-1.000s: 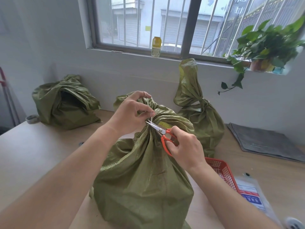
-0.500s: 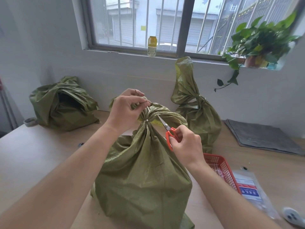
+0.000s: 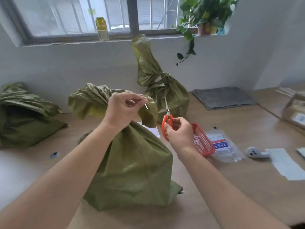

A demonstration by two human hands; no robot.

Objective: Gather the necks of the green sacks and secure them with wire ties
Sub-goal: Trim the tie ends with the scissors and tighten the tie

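A green sack (image 3: pixel 135 164) stands on the table right in front of me, its gathered neck flopping left and right above my left wrist. My left hand (image 3: pixel 122 109) is raised over that neck and pinches a short snipped piece of wire tie (image 3: pixel 146 106) between thumb and forefinger. To the right of the sack, my right hand (image 3: pixel 179 133) grips red-handled scissors (image 3: pixel 167 119), blades pointing up. A second green sack (image 3: pixel 163 86), tied at the neck, stands behind by the wall. A third green sack (image 3: pixel 24 119) lies open at the far left.
A red basket (image 3: pixel 203 141) of white wire ties sits just right of my right hand, with a clear plastic packet (image 3: pixel 222 146) beside it. A grey mat (image 3: pixel 222 98) lies at the back right, white paper (image 3: pixel 287 164) and a small white device (image 3: pixel 254 152) further right. A bottle and a potted plant stand on the windowsill.
My right hand drew the scissors away from the sack's neck to the right, blades now upright. My left hand lifted off the neck holding the cut wire end. The view turned right.
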